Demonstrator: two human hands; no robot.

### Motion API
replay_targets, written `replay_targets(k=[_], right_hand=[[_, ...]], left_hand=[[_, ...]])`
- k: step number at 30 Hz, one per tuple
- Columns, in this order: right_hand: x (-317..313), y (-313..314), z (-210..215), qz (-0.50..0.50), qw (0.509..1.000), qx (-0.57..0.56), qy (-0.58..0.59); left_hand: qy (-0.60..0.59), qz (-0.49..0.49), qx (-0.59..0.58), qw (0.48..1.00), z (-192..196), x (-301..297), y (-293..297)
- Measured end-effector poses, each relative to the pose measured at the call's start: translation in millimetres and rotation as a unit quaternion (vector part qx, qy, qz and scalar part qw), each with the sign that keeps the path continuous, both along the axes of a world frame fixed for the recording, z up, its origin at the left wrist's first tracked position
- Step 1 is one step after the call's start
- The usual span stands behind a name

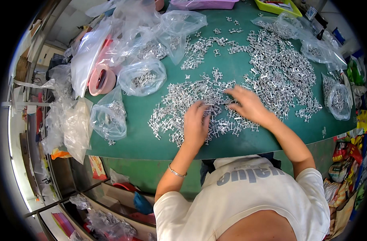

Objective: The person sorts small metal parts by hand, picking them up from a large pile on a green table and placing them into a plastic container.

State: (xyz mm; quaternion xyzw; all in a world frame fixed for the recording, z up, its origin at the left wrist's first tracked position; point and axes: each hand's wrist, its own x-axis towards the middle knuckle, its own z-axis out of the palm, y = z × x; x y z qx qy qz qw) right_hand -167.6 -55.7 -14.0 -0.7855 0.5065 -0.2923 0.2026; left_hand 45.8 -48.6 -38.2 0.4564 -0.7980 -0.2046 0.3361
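From the head view, I have both hands over the near pile [167, 114] of small silvery parts on the green tabletop [137, 120]. My left hand [196, 125] sits on it with its fingers curled downward; they are blurred, so I cannot tell whether they pinch a part. My right hand [249, 105] comes in from the other side, thumb and fingers parted with a gap between, tips at the pile's far edge. Held this way, the two hands face each other across the parts, which I judge keeps the loose ones between them.

The big pile [282, 64] spreads beyond my right hand, probably set there to stay within easy reach. The round bag [127, 78] and the left bag [99, 122] rest beside the near pile with parts inside, likely kept bagged so they don't mix. The pink cup [108, 86] stands farther left, seemingly out of my arms' way.
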Motion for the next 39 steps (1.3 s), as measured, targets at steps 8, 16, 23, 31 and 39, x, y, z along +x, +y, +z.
replay_targets(k=[8, 16, 23, 31, 39], right_hand=[[-25, 0, 11, -0.125, 0.991, -0.015, 0.035], [-12, -11, 12, -0.048, 0.989, 0.128, -0.064], [24, -15, -14, -0.054, 0.997, 0.005, 0.054], [2, -16, 14, -0.017, 0.641, 0.377, -0.669], [29, -10, 17, -0.006, 0.857, 0.321, -0.403]], left_hand=[[0.532, 0.094, 0.317, 0.779, 11, 21, -20], [0.581, 0.066, 0.351, 0.732, 19, 23, -20], [0.625, 0.006, 0.415, 0.661, 16, 28, -15], [0.656, -0.055, 0.462, 0.595, 16, 17, -5], [0.546, -0.098, 0.409, 0.725, 14, -1, 2]])
